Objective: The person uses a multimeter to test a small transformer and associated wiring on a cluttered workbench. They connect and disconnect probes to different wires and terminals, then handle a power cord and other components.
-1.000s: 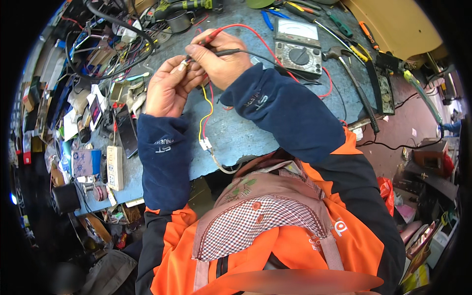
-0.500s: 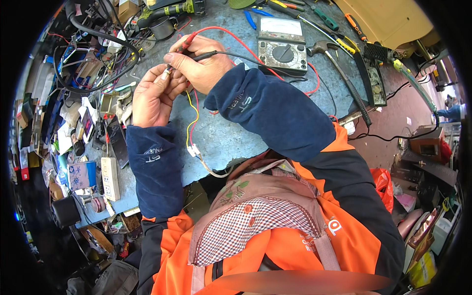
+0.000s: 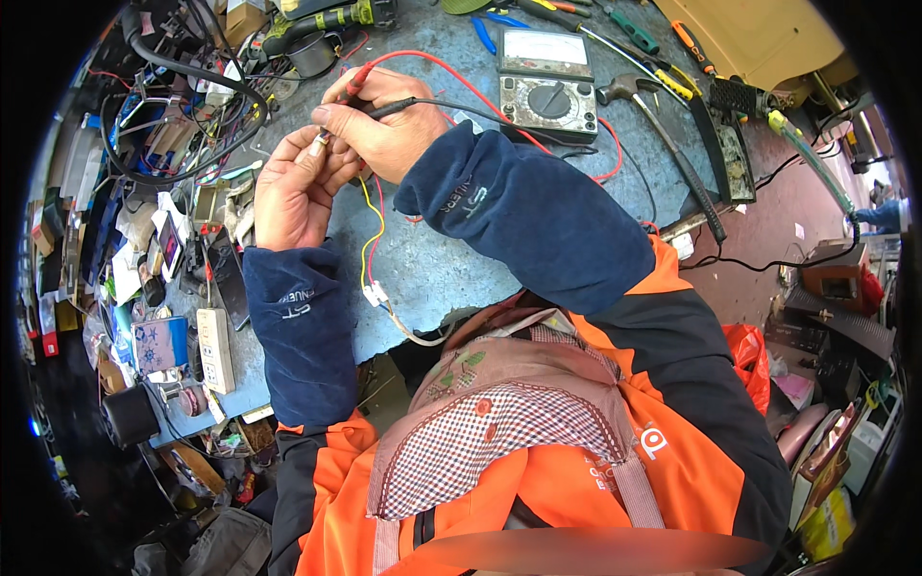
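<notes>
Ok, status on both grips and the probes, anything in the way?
Right grip holding red probe and black probe. Left grip pinching small pale piece. Fingers partly cover it; can't tell probe contact.

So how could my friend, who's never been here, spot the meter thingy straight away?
Find the blue workbench, then look beyond the person's dark blue right sleeve. There lies the meter, a boxy gadget with a pale window at its top. Unlike the hammer to its right, it has one big round knob.
</notes>
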`<state>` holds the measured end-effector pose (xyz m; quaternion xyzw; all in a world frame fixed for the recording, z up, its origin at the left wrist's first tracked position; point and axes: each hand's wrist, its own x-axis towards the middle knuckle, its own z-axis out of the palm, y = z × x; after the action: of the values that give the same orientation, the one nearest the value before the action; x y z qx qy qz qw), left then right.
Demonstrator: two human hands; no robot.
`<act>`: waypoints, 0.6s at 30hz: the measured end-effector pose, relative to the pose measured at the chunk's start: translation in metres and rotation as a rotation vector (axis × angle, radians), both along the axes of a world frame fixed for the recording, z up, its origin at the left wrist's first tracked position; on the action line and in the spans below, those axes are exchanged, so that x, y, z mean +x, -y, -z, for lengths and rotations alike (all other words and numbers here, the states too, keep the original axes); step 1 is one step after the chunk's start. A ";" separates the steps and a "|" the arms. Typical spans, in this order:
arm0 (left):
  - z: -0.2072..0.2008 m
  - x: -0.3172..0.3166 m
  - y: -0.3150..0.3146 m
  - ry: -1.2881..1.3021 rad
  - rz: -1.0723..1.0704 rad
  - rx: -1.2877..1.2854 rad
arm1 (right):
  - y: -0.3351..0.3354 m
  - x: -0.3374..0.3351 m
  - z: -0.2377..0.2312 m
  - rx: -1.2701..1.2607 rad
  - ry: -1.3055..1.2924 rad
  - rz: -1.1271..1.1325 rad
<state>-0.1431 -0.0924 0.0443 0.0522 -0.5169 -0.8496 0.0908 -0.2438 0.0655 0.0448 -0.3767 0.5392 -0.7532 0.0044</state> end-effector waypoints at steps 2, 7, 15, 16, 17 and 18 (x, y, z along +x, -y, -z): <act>0.000 0.000 0.000 0.001 -0.005 -0.006 | 0.000 0.000 0.000 -0.005 0.005 -0.003; -0.002 0.001 -0.002 -0.001 -0.013 -0.013 | 0.002 0.002 -0.001 -0.055 0.063 -0.014; -0.005 0.000 -0.005 0.005 -0.005 -0.011 | 0.001 0.001 -0.001 -0.051 0.064 0.008; -0.005 0.000 -0.005 0.007 -0.006 -0.013 | 0.002 0.002 -0.001 -0.053 0.062 0.013; -0.004 0.000 -0.004 0.004 -0.017 -0.017 | 0.001 0.001 -0.001 -0.043 0.054 0.023; -0.001 0.000 -0.003 0.002 -0.028 -0.022 | 0.001 0.001 -0.001 -0.033 0.047 0.032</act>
<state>-0.1429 -0.0893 0.0458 0.0594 -0.5255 -0.8425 0.1029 -0.2428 0.0647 0.0455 -0.3502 0.5324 -0.7707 -0.0012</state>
